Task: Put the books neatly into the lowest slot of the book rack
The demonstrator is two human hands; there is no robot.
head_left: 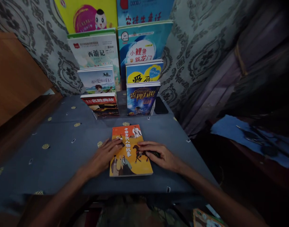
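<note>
A closed paperback book (131, 164) lies flat near the front of the table, its orange and yellow cover facing up. Chinese characters run down the cover, with robed figures below and a horse at the right. My left hand (106, 155) rests at the book's left edge, fingers stretched over the cover. From the other side my right hand (162, 155) lies over the right edge, its fingertips on the cover near the horse. A small dark patch shows between the right thumb and fingers; I cannot make out what it is.
Two stepped columns of upright books stand behind, with a red-topped book (100, 104) front left and a dark blue book (142, 97) front right. A black phone-like slab (161, 105) lies beside them. Patterned cloth (182, 60) hangs behind the blue-grey tablecloth (64, 160); a wooden panel (17, 75) stands left.
</note>
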